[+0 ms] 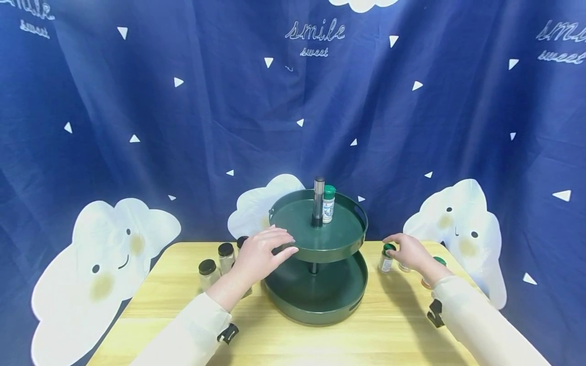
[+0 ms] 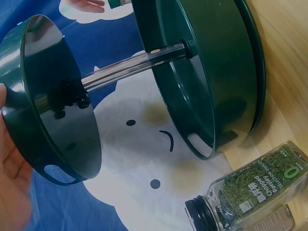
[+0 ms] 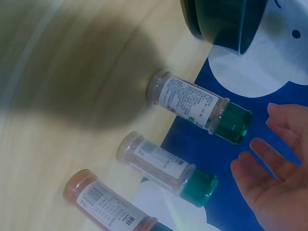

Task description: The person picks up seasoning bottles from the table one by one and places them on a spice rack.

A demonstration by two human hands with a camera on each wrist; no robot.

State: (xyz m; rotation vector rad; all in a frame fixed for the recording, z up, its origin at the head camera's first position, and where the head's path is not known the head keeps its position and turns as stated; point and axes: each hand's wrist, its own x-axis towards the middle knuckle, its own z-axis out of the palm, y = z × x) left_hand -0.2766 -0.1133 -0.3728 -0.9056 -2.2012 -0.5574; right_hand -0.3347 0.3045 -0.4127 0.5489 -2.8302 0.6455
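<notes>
A dark green two-tier round stand (image 1: 316, 310) is on the table, its tiers joined by a post. My left hand (image 1: 261, 255) lies against the left side of the upper tier (image 2: 29, 96), fingers extended. My right hand (image 1: 411, 252) is beside a small seasoning jar (image 3: 190, 102) with a green cap. In the right wrist view a small gap shows between the loosely bent fingers and that cap. Another green-capped jar (image 1: 328, 207) stands on the upper tier, next to the central handle (image 1: 318, 202).
Two more green-capped jars stand by my right hand, one pale (image 3: 159, 161) and one orange-brown (image 3: 106, 202). Left of the stand are several black-capped glass jars (image 1: 209, 277), one a chopped parsley jar (image 2: 264, 185). A blue curtain (image 1: 206, 127) hangs behind the wooden table (image 1: 284, 345).
</notes>
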